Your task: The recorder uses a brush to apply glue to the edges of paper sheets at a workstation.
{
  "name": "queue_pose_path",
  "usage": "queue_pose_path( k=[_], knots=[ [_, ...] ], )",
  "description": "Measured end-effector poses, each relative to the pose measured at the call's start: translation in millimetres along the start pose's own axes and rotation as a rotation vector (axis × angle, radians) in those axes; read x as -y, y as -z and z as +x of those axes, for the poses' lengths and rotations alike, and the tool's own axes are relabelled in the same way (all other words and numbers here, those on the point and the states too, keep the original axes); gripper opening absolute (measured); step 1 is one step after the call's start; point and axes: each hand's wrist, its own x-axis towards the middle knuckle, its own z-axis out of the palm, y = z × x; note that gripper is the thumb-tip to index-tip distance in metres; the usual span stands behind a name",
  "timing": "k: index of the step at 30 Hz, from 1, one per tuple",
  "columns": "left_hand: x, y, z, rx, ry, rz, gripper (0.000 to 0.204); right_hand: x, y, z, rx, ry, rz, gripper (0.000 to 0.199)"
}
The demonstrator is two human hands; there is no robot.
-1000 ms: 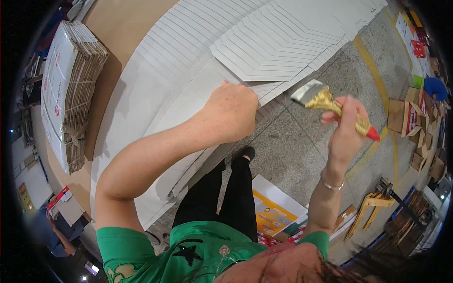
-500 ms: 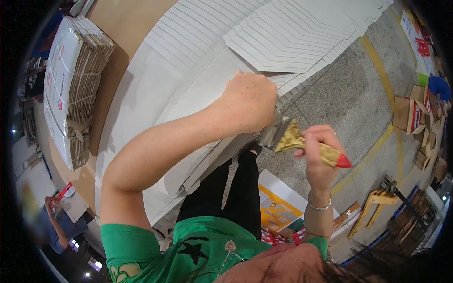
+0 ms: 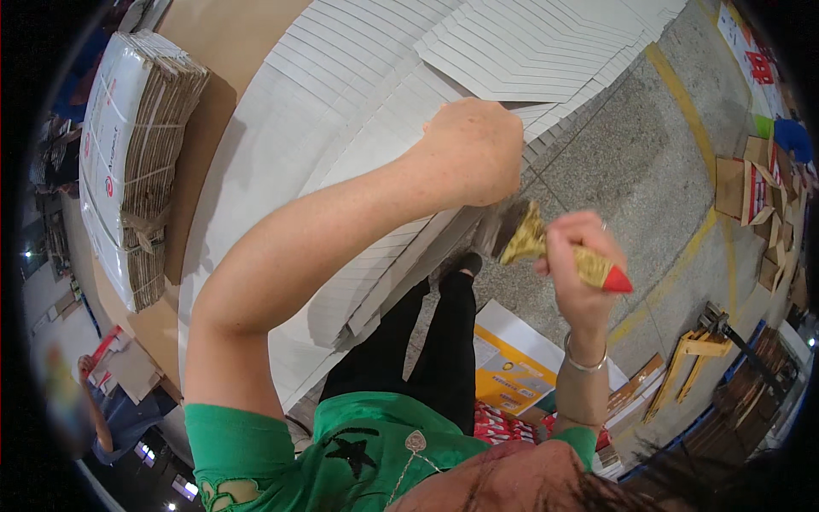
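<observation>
My right hand (image 3: 586, 264) is closed around the handle of a paintbrush (image 3: 526, 241), a wide one with a mottled gold-yellow handle and red end. Its bristles are blurred and point left toward the edge of a fanned layer of white cardboard sheets (image 3: 358, 128). My left hand (image 3: 475, 154) is a fist, back up, over the right edge of these sheets, just above the bristles. Its curled fingers are mostly hidden, so I cannot see what they hold. The sheets overlap in narrow steps, with a folded, overlapping group (image 3: 529, 51) beyond my left hand.
A strapped bundle of flattened cartons (image 3: 141, 162) stands on the brown surface at the left. A yellow-and-white carton (image 3: 512, 367) lies beside my legs. Open brown boxes (image 3: 751, 183) and a yellow frame (image 3: 687, 363) are at the right. Another person (image 3: 115, 418) holds cardboard at the lower left.
My left fist has moved up and slightly right along the sheet edge. The paintbrush in my right hand has shifted slightly up. The other person at lower left has moved the cardboard.
</observation>
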Motion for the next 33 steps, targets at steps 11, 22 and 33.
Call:
queue_pose_path(
  k=[11, 22, 33],
  knots=[
    [-1.0, -70.8, -47.6, -0.257, 0.115, 0.360, 0.057, 11.6, 31.2, -58.1, -0.272, 0.012, 0.311, 0.017],
    [19.0, -94.0, -148.4, -0.082, 0.337, 0.325, 0.091, -2.3, 22.5, -95.8, -0.251, -0.049, 0.407, 0.019],
    [36.6, -68.3, -147.8, -0.012, 0.138, 0.030, 0.035, 4.8, -18.3, -52.1, -0.362, 0.006, 0.382, 0.018]
  ],
)
